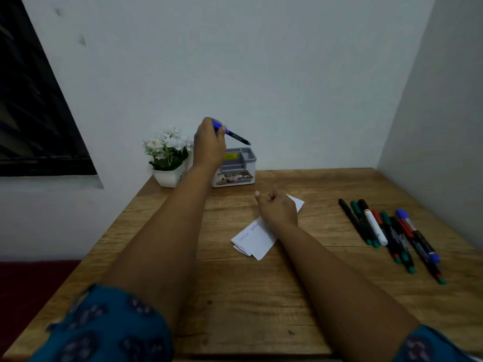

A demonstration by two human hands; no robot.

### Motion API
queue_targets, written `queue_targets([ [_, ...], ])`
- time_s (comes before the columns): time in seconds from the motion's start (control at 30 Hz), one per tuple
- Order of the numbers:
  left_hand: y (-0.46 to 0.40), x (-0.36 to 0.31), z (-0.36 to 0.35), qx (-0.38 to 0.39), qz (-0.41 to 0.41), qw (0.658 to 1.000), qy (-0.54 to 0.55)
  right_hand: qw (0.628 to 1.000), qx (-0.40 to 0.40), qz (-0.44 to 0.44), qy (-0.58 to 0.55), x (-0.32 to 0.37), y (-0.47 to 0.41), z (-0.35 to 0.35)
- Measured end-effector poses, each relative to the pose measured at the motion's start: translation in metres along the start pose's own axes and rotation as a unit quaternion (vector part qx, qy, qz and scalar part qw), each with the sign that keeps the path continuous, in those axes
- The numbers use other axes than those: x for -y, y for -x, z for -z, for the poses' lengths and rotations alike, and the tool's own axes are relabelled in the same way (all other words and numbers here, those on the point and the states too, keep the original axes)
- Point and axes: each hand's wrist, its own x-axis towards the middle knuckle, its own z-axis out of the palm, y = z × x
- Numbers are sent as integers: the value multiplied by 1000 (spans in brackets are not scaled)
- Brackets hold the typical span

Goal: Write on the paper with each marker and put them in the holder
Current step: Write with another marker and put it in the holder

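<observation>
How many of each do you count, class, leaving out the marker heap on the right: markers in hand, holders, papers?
Marker, in left hand: 1
Holder: 1
Paper: 1
Total: 3

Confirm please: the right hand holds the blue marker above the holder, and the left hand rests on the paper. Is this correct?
Not quite. In the head view the left hand holds the blue marker above the holder, and the right hand rests on the paper.
</observation>
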Motion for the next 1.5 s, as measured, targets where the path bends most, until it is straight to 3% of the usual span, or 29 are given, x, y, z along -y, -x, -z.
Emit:
queue_targets([
  [0.17, -50, 2, -28, 159, -19, 971, -178, 999, 13, 15, 50, -3, -9, 0],
  [0.37, -67, 19, -59, 294, 40, 926, -234, 997, 10, 16, 70, -7, -14, -2],
  [0.47, -62, 23, -72, 273, 49, 918, -285, 997, 3, 18, 69, -5, -14, -2],
  [0.53, -47, 23, -78, 203, -6, 921, -332, 998, 0, 10, 58, -3, -15, -1],
  [0.67, 15, 29, -86, 76, -85, 952, -285, 1000, 21, -21, 3, 2, -14, 7],
  [1.03, 50, 89, -56, 225, -116, 909, -332, 980, 62, -128, -136, 15, -3, 11],
  [1.3, 44, 99, -42, 269, -123, 910, -289, 979, 50, -135, -145, 11, -3, 5],
  [1.4, 51, 85, -41, 264, -104, 927, -248, 979, 61, -141, -137, 12, -5, 5],
  [1.5, 69, 53, -45, 216, -63, 971, -82, 977, 65, -137, -150, 14, -7, 10],
])
